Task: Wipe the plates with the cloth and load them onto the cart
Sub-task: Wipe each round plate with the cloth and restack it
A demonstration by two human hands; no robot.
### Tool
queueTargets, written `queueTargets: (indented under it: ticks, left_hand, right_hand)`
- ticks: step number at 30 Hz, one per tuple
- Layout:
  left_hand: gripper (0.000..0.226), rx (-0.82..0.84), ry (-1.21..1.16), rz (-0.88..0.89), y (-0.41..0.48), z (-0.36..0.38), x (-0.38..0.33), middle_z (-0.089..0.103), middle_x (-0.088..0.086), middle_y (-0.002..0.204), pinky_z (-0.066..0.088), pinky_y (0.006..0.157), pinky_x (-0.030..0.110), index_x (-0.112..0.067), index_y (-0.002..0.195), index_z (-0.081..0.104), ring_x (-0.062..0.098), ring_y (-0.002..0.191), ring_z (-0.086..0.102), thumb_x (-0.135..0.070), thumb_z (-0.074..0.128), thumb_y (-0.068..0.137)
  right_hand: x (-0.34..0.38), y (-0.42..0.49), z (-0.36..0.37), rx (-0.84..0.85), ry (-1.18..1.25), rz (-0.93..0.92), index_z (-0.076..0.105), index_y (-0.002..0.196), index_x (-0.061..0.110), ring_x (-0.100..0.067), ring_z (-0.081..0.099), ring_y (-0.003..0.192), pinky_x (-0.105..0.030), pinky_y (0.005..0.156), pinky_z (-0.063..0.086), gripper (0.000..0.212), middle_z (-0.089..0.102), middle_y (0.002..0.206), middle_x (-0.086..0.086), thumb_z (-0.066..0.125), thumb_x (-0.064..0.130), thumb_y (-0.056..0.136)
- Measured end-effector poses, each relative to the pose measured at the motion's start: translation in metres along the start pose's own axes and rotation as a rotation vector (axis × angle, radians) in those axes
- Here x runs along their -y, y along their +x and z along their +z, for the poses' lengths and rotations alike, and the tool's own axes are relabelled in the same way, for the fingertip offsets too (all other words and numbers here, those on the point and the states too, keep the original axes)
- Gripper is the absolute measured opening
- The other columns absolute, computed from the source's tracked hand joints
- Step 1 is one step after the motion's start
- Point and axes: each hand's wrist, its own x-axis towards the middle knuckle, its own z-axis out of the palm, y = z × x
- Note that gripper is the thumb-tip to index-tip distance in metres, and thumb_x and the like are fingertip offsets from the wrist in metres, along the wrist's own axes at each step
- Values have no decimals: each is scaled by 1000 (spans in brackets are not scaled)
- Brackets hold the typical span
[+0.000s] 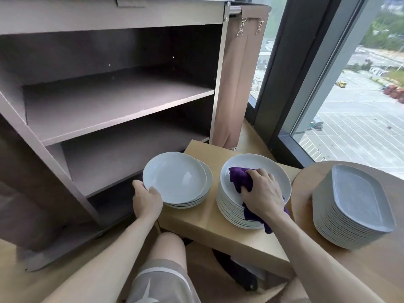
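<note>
A tall stack of round white plates [273,171] stands on a low wooden table [209,217]. My right hand [261,190] grips a purple cloth [239,179] and presses it onto the top plate of that stack. To the left sits a short stack of round plates [175,178]. My left hand [147,199] holds the near left rim of its top plate, thumb on top. The grey cart [122,119] stands open at the left, and its shelves hold nothing.
A stack of grey oblong plates [358,206] sits on a round wooden table [306,184] at the right. A beige fabric bag [238,79] hangs on the cart's right side. A window fills the right background. My knee [168,246] is below the low table.
</note>
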Motion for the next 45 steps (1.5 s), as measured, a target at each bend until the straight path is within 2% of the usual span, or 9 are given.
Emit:
queueTargets:
  ticks: [7,12,17,25,28,30,33,39,45]
  left_hand:
    - [8,1,41,-71,5,8,5,54,4,87,36,49,31,-12,103,37,17,70,52,-8,42,98]
    - [11,75,155,-62,11,9,3,59,9,95,39,50,33,-11,109,36,33,78,65,-13,43,101]
    - [15,105,328,20,16,10,2,58,8,93,31,49,31,-12,108,37,19,66,50,-24,45,104]
    - [36,222,313,15,26,25,10,59,6,109,42,56,32,-18,134,35,25,83,58,-25,50,101]
    - [50,254,344,-29,31,26,4,55,11,125,47,69,38,-19,141,32,31,97,57,-27,54,97]
    - [65,180,471,43,31,26,-3,41,17,138,46,85,47,-14,147,27,39,119,48,-30,59,93]
    - [65,69,469,366,14,31,-23,38,16,143,41,99,50,-9,146,33,38,126,41,-33,61,92]
    - [68,465,228,777,-54,73,-76,25,6,160,28,118,40,-17,156,27,20,146,25,-46,32,94]
    - [70,666,313,750,-71,103,-73,-10,-1,171,6,125,34,-19,163,-2,14,156,-4,-22,35,102]
  right_hand:
    - [1,1,0,15,-10,2,63,132,26,-22,51,105,-37,84,44,42,61,123,2,67,33,91]
    - [3,0,-1,20,-13,-1,62,134,24,-21,51,105,-37,86,44,42,62,124,1,67,32,92]
    - [3,0,-1,40,-23,-1,61,135,26,-21,51,108,-39,91,47,43,61,126,1,66,34,93]
    - [3,3,0,86,-61,0,57,135,30,-21,50,108,-36,89,44,44,59,127,4,62,39,92]
    - [2,6,-1,152,-124,-12,53,133,30,-23,48,108,-36,84,39,47,55,128,3,56,47,89]
    - [3,9,-2,205,-160,-15,50,133,29,-26,47,110,-40,86,39,51,51,129,1,51,52,87]
    - [2,12,-1,259,-154,-5,47,133,30,-27,44,114,-41,83,38,52,47,133,0,49,51,86]
    - [0,14,-7,336,-130,-34,46,138,29,-27,42,120,-42,88,44,51,46,138,2,51,46,90]
    - [-13,1,-28,465,-47,-119,32,156,39,-23,37,139,-48,109,38,64,43,156,9,51,41,95]
